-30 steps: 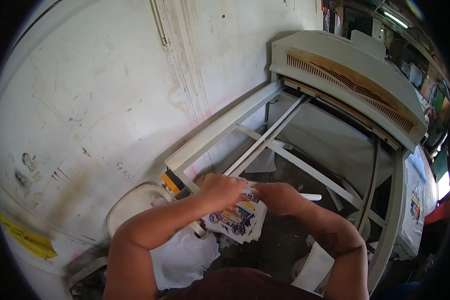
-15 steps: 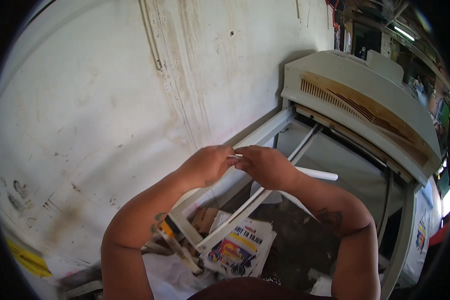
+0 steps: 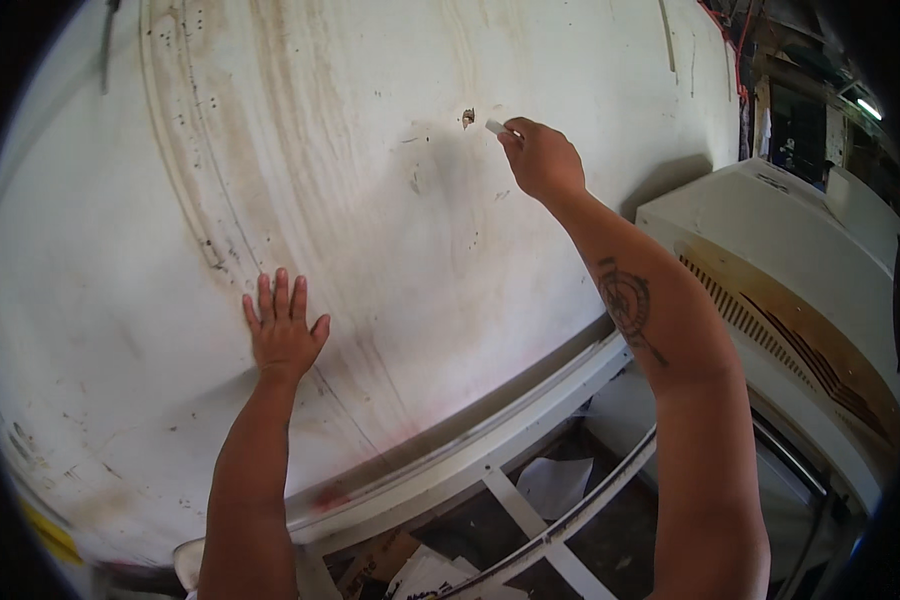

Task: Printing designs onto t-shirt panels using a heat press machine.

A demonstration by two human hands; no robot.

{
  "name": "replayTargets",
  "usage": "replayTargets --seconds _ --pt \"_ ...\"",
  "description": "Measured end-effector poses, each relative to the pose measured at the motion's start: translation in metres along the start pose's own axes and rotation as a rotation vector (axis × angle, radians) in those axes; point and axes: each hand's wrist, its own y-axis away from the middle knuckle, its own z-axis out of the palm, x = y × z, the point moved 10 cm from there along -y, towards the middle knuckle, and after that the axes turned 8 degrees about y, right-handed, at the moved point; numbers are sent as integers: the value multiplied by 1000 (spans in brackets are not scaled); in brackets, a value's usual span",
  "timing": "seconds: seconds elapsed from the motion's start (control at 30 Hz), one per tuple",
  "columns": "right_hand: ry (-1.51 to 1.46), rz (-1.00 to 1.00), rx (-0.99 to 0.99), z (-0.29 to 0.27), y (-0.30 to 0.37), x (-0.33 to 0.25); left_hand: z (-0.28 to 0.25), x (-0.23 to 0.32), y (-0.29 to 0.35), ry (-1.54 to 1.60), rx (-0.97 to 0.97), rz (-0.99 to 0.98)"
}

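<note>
My left hand (image 3: 285,325) lies flat against the stained white wall (image 3: 390,260), its fingers spread and holding nothing. Higher up and to the right, my right hand (image 3: 542,158) pinches a small white piece (image 3: 496,127) between thumb and fingers. It looks like a short roll or plug; its exact kind does not show. Just left of its tip is a small ragged hole (image 3: 468,118) in the wall, with a narrow gap between the two.
A pale metal frame (image 3: 440,497) runs along the wall's foot, with papers (image 3: 430,575) and a white sheet (image 3: 555,487) below it. On the right stands a large grey machine (image 3: 790,270) with a vented, rust-brown front. A yellow object (image 3: 50,535) sits at lower left.
My hands were together over the frame, fingers on a small white piece. They have parted: the left now rests on the wall, the right has risen with the piece toward the hole.
</note>
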Motion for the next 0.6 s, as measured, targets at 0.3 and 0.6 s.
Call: replayTargets --seconds 0.3,0.6 --pt "114 -197 131 48 -57 -7 -4 8 -3 -110 103 84" --pt "178 -323 144 56 -58 -16 0 10 -5 -122 109 89"
